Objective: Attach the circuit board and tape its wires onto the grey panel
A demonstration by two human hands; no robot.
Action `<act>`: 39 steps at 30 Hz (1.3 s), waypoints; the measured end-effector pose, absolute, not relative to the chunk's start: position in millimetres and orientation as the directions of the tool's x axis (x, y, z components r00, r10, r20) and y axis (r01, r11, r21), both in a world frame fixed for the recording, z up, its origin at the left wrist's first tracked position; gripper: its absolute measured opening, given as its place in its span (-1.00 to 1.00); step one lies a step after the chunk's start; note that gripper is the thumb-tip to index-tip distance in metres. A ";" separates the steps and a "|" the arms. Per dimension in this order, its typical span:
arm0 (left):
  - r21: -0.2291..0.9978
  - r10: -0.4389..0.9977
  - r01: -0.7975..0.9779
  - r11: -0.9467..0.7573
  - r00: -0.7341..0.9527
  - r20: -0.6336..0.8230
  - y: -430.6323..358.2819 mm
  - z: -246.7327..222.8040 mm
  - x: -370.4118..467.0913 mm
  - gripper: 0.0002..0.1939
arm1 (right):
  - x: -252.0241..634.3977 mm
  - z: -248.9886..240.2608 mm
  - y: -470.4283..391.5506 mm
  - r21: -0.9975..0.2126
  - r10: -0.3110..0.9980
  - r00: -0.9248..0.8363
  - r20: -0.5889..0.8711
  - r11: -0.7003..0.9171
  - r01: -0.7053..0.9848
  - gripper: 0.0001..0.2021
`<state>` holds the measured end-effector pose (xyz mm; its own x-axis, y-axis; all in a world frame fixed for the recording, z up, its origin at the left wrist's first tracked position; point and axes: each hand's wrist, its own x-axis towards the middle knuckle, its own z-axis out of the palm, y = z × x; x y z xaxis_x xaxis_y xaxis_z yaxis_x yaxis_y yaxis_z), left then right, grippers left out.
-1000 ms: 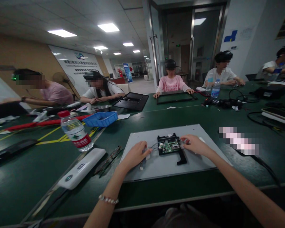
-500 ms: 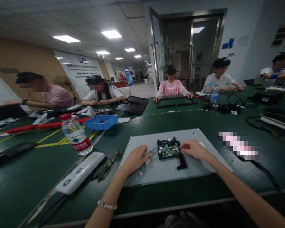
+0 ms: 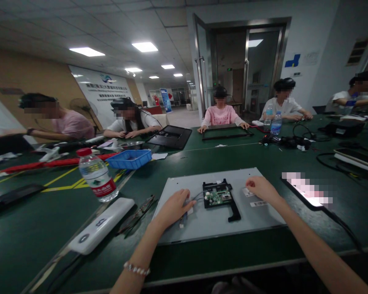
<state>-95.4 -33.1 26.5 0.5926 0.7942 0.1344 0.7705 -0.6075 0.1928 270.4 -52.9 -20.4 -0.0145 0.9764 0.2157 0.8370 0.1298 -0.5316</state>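
Note:
A grey metal panel (image 3: 199, 228) lies on the green table in front of me. Near its middle sits a black bracket (image 3: 234, 212) around a green circuit board (image 3: 217, 197). Thin grey cables (image 3: 199, 194) run left from the board to my left hand (image 3: 176, 206), which rests on the panel with its fingers curled over them. My right hand (image 3: 260, 188) is over the panel's right part, beside a white label (image 3: 259, 203), fingers pinched together; whether anything is between them is too small to tell.
Left of the panel are glasses (image 3: 138, 213), a white power bank (image 3: 102, 226), a water bottle (image 3: 97, 175) and a blue tray (image 3: 130, 159). A phone (image 3: 306, 192) lies to the right. Several people sit across the table, one holding a black frame (image 3: 225, 134).
My right hand has moved right, away from the bracket's edge, and the label beside it now shows. My left hand has stayed nearly in place.

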 end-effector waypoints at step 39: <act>-0.018 0.905 0.915 -0.403 0.401 0.143 -12.8 27.0 -110.1 -0.73 | 177.9 -4.7 -0.6 -0.294 0.864 -0.397 0.310 0.484 0.824 -0.77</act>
<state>-110.1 -12.8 27.0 0.4010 0.9049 0.1426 0.9151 -0.4028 -0.0178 177.9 -0.6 -4.7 -0.3965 0.8640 0.3103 0.8242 0.4839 -0.2941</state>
